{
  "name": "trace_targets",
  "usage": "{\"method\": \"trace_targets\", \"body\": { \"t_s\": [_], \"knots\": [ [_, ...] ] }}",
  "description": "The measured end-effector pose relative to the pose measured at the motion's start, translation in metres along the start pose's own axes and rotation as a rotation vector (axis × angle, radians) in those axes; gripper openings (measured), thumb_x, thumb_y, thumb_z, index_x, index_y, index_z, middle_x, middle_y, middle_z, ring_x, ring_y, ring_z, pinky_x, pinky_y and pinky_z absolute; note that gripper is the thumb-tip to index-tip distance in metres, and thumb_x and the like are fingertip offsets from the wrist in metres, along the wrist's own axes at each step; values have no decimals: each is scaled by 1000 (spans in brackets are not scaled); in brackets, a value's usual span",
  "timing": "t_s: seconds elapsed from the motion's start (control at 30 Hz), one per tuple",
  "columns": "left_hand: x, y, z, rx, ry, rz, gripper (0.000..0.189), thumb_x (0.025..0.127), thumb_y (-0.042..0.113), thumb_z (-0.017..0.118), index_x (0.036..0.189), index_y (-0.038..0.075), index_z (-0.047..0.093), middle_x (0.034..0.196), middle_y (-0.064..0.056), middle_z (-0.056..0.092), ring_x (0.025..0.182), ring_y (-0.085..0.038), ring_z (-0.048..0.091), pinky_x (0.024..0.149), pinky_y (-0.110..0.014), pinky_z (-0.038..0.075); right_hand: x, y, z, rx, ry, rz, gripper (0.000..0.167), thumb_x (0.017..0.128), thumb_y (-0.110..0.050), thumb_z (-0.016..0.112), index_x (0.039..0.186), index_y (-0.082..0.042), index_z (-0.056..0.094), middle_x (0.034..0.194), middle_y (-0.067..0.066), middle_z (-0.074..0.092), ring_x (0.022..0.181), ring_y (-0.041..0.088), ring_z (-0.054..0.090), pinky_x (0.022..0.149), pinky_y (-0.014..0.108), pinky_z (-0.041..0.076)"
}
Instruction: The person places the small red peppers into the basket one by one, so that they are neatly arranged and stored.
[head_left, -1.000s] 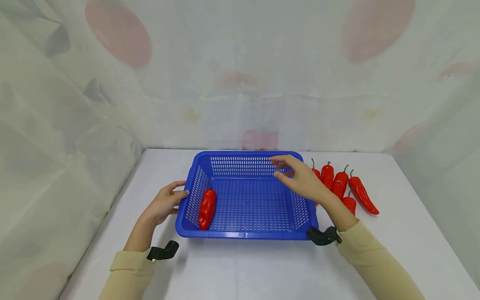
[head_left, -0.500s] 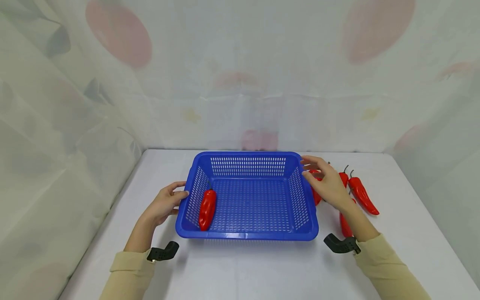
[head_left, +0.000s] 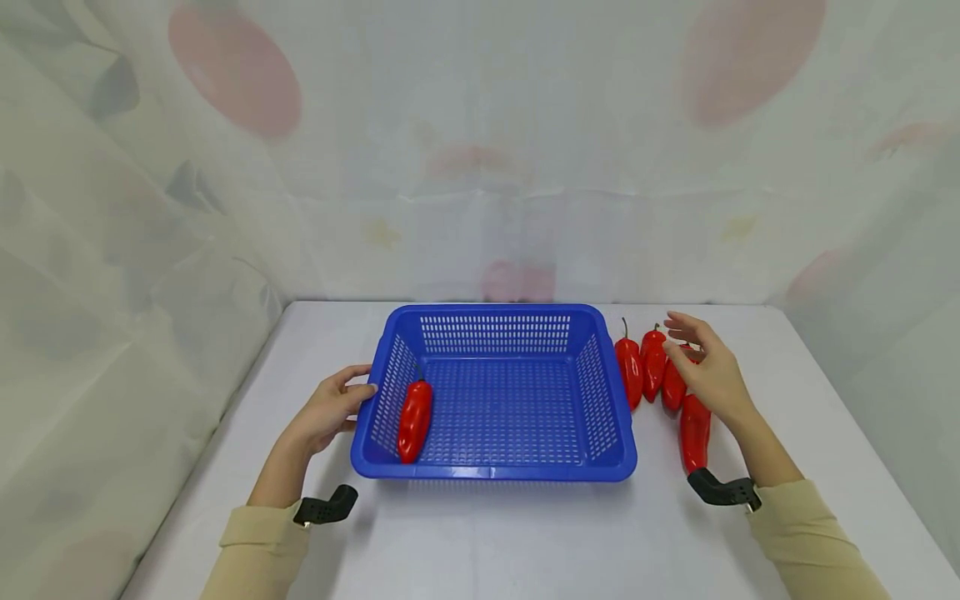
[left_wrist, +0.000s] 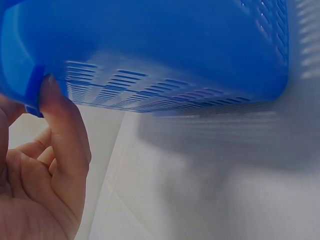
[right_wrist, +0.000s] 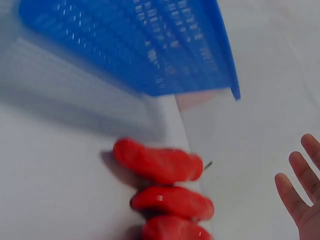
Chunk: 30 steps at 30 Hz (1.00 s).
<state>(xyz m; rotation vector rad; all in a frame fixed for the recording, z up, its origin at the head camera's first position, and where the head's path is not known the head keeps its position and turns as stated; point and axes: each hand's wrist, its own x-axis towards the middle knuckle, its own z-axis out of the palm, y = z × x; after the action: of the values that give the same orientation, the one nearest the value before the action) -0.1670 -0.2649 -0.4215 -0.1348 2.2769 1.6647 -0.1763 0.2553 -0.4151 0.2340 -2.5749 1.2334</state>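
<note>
A blue plastic basket (head_left: 491,472) with slotted walls stands mid-table. Inside it, along the left wall, lies one red chili pepper (head_left: 415,421). My left hand (head_left: 327,408) pinches the basket's left rim; in the left wrist view a fingertip (left_wrist: 51,90) hooks under the rim. On the right, my right hand (head_left: 708,371) hovers over several red peppers (head_left: 630,371), fingers spread and nothing in them. It partly hides the peppers beneath it. In the right wrist view, blurred peppers (right_wrist: 160,162) lie side by side, apart from the raised fingers (right_wrist: 289,192).
The white tabletop (head_left: 472,542) runs back to a printed curtain (head_left: 480,167), with more curtain along both sides. A red pepper (head_left: 694,433) lies nearest the front of the group, beside my right wrist. The basket's right wall is close to the leftmost pepper.
My right hand has moved right, from above the basket's right side to over the loose peppers. The left hand and the basket have stayed where they were.
</note>
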Motion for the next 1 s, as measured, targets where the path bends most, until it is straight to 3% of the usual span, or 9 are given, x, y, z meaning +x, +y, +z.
{"method": "trace_targets", "body": {
  "t_s": [0.17, 0.23, 0.33, 0.47, 0.6, 0.83, 1.0],
  "knots": [
    [0, -1, 0, -6, 0, -1, 50, 93, 22, 51, 138, 9, 33, 107, -18, 64, 82, -25, 67, 70, -43, 55, 4, 54, -4, 14, 25, 65, 52, 91, -31, 55, 139, -24, 38, 132, 9, 50, 117, 27, 48, 94, 36, 46],
    [0, -1, -1, -4, -3, 1, 50, 94, 22, 51, 138, 9, 33, 107, -18, 64, 82, -25, 67, 70, -43, 55, 7, 85, -3, 2, 38, 81, 53, 90, -33, 56, 140, -27, 37, 133, 7, 49, 117, 25, 48, 94, 33, 46],
    [-1, -1, -1, -11, -1, 0, 49, 93, 22, 51, 138, 9, 34, 106, -18, 64, 81, -25, 67, 70, -43, 55, 11, 124, -2, -67, 31, 97, 56, 90, -38, 54, 141, -32, 32, 136, 6, 47, 119, 27, 46, 93, 46, 44],
    [-2, 0, -1, -15, -9, 4, 50, 93, 22, 51, 138, 9, 33, 106, -18, 64, 81, -24, 67, 70, -43, 55, 13, 161, 2, -157, 57, 124, 57, 90, -44, 51, 141, -41, 26, 138, 0, 45, 119, 25, 46, 89, 50, 44],
    [-2, 1, -1, -12, -12, 4, 51, 93, 23, 51, 139, 8, 32, 107, -18, 64, 82, -24, 67, 70, -43, 55, 9, 152, -4, -151, 32, 164, 58, 91, -44, 49, 143, -37, 25, 140, 7, 43, 120, 32, 44, 88, 56, 42],
    [-2, 1, 0, -4, -5, 1, 52, 93, 22, 50, 139, 8, 31, 110, -21, 62, 83, -25, 66, 71, -43, 55, -6, 82, -27, -107, -51, 200, 63, 93, -34, 48, 146, -10, 22, 137, 28, 36, 119, 47, 36, 88, 64, 37],
    [-2, 2, 1, -1, 4, -12, 51, 94, 21, 50, 139, 9, 32, 111, -21, 61, 83, -25, 66, 71, -43, 55, -9, 80, -31, -139, -66, 263, 65, 94, -36, 46, 146, -7, 20, 138, 28, 34, 119, 47, 36, 89, 64, 37]
  ]
}}
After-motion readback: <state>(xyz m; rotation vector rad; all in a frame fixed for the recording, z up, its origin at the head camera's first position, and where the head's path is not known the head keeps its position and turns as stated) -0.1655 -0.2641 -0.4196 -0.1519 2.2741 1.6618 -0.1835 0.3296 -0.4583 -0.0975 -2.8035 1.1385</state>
